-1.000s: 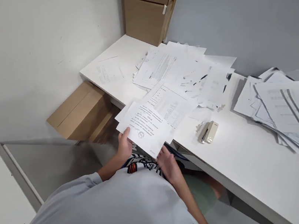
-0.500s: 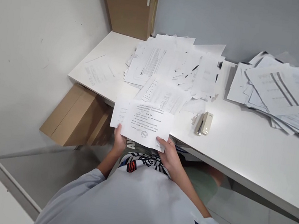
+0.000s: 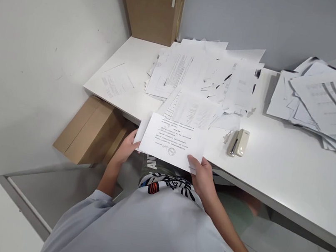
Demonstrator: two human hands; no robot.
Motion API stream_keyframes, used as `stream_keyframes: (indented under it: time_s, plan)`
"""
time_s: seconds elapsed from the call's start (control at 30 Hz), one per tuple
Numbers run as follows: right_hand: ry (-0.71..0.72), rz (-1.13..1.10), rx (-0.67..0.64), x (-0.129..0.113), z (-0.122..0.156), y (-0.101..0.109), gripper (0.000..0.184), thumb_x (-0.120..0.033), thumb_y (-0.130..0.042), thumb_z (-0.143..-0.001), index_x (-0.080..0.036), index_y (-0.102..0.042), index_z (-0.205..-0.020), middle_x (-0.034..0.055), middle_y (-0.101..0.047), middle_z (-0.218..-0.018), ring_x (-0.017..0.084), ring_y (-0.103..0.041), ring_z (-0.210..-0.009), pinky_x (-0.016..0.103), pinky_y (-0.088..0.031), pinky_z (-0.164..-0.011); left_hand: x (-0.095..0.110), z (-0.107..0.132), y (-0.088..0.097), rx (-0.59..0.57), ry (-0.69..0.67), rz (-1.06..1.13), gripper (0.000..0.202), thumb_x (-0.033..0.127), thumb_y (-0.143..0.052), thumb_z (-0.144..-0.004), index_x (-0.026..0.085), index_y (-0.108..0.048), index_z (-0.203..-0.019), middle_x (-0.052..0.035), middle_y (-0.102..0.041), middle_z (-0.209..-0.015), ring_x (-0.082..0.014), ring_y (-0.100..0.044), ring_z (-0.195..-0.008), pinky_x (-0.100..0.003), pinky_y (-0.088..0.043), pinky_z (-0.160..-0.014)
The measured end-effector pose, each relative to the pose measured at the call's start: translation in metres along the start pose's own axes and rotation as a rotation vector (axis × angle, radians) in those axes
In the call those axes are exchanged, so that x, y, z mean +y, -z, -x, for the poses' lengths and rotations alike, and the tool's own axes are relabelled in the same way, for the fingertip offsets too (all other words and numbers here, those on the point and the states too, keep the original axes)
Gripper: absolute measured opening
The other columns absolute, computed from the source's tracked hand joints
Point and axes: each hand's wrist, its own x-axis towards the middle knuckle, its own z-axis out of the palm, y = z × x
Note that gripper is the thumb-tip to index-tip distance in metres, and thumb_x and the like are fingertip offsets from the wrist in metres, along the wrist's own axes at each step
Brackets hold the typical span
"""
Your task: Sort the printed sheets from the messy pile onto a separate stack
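I hold a small stack of printed sheets (image 3: pixel 172 141) at the near edge of the white desk (image 3: pixel 275 171). The top sheet shows lines of text and a round stamp. My left hand (image 3: pixel 126 149) grips the stack's left edge from below, fingers curled under it. My right hand (image 3: pixel 201 175) pinches the lower right corner with the thumb on top. A beige stapler (image 3: pixel 238 142) lies on the desk just right of the sheets.
A loose heap of papers (image 3: pixel 207 75) covers the desk's middle, and another pile (image 3: pixel 325 105) sits at the right. A single sheet (image 3: pixel 116 82) lies at the left end. Cardboard boxes (image 3: pixel 154 8) stand in the back corner; another box (image 3: pixel 91 129) sits below the desk.
The top sheet has been turned so its text reads upright towards me. My right hand shifted from beneath the stack to its lower right corner; my left hand slid to the left edge.
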Motion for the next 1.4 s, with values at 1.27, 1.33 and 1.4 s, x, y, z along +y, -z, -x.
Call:
stream_keyframes:
  time_s: [1.27,1.33,1.4]
  plan:
    - [0.634,0.952,0.145,-0.025,-0.023,0.011,0.077,-0.056,-0.052,-0.088,-0.016,-0.033,-0.151,0.0203,-0.052,-0.133,0.041,-0.044,-0.127,0.061,-0.037,-0.105,-0.012,-0.011,-0.048,0.022,-0.139,0.038,0.046,0.044,-0.076,-0.078,0.021,-0.059,-0.114,-0.0087,-0.069,-0.113,-0.0268,-0.063,-0.112,-0.039,-0.05,-0.097]
    - [0.599,0.887,0.148,-0.027,-0.025,0.013,0.078,-0.057,-0.055,-0.087,-0.018,-0.033,-0.151,0.019,-0.049,-0.138,0.039,-0.04,-0.132,0.059,-0.035,-0.108,-0.01,-0.008,-0.051,0.035,-0.2,0.037,0.043,0.042,-0.077,-0.078,0.021,-0.06,-0.111,-0.0082,-0.068,-0.114,-0.0257,-0.061,-0.114,-0.037,-0.049,-0.1]
    - [0.584,0.758,0.177,-0.03,-0.028,0.012,0.077,-0.057,-0.059,-0.084,-0.022,-0.035,-0.149,0.0162,-0.046,-0.142,0.036,-0.04,-0.134,0.056,-0.034,-0.11,-0.006,-0.007,-0.057,0.058,-0.24,0.055,0.041,0.041,-0.077,-0.078,0.022,-0.06,-0.11,-0.0082,-0.067,-0.113,-0.0258,-0.06,-0.117,-0.036,-0.047,-0.102]
